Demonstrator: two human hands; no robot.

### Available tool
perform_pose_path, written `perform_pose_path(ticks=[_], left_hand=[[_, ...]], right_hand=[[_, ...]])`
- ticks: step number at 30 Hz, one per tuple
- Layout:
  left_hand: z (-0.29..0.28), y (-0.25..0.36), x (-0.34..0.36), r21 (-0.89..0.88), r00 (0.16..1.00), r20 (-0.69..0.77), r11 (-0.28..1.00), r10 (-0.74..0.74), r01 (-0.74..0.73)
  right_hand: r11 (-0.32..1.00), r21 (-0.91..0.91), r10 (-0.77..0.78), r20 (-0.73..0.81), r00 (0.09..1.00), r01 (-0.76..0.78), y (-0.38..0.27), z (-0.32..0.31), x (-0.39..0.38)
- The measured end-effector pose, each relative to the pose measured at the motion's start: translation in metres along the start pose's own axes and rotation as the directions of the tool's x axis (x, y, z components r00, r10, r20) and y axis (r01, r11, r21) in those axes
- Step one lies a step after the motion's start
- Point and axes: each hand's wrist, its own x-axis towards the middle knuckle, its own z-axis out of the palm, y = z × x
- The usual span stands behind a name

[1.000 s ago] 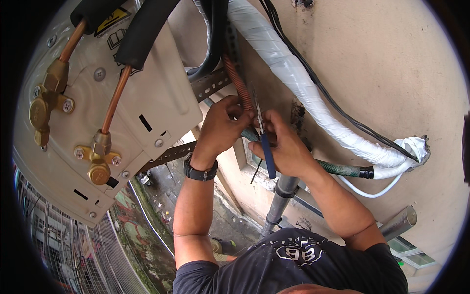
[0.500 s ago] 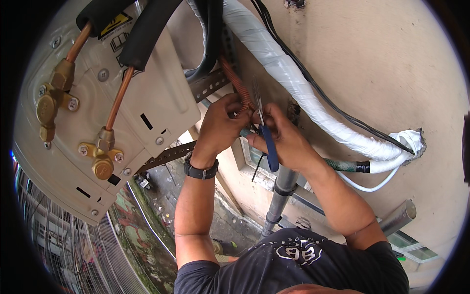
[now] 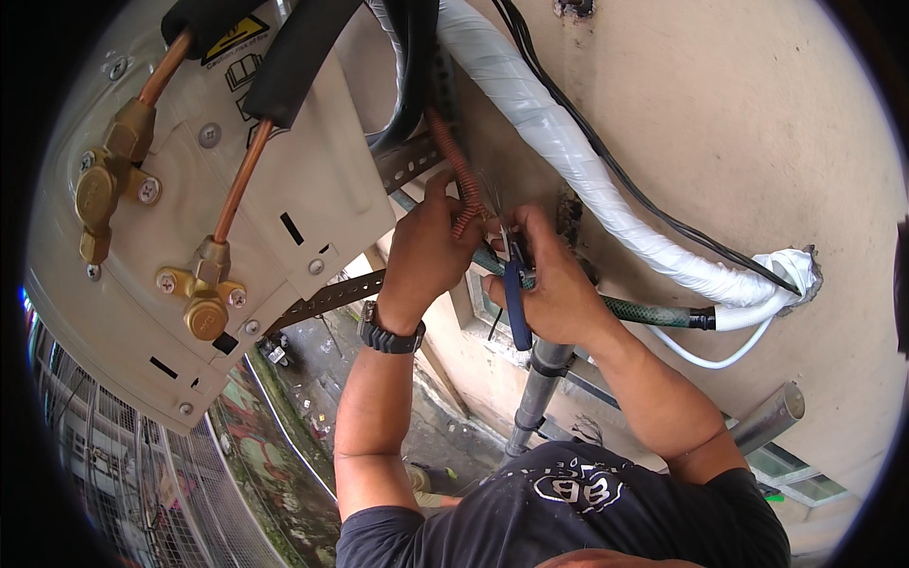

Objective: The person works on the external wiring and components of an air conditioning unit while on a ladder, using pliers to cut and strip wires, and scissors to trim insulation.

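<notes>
My left hand (image 3: pixel 434 248), with a black watch (image 3: pixel 388 333) on the wrist, has its fingers closed around an orange corrugated conduit (image 3: pixel 458 163) that hangs beside the outdoor unit. Facing it, my right hand (image 3: pixel 561 292) grips a pair of blue-handled pliers (image 3: pixel 516 308). The metal jaws point up, close to the conduit's lower end, near my left fingertips. What lies between the jaws is too small and blurred to make out. A green hose (image 3: pixel 653 313) runs behind my hands and the pipe.
At left is the beige outdoor unit (image 3: pixel 312 180) with brass valves (image 3: pixel 205 312) and copper pipes on a perforated metal bracket (image 3: pixel 331 298). A white-wrapped pipe bundle (image 3: pixel 587 170) and black cables cross the wall to a hole. A grey pipe (image 3: pixel 542 379) stands below my hands; the street lies far down.
The pliers have dropped slightly and turned, their handles now lower and apart. My left hand has shifted a little along the conduit. The view has moved slightly.
</notes>
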Motion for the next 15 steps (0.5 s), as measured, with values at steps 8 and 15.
perform_pose_path(ticks=[8,15], left_hand=[[-0.015,-0.011,0.019,0.354,0.712,0.067,0.650,0.699,-0.672],[-0.009,-0.025,0.033,0.127,0.698,-0.122,0.708,0.706,-0.695]], right_hand=[[0.995,0.070,-0.071,0.014,0.997,0.070,0.001,-0.001,-0.004],[0.959,-0.266,-0.136,-0.116,0.984,0.101,-0.032,-0.014,-0.012]])
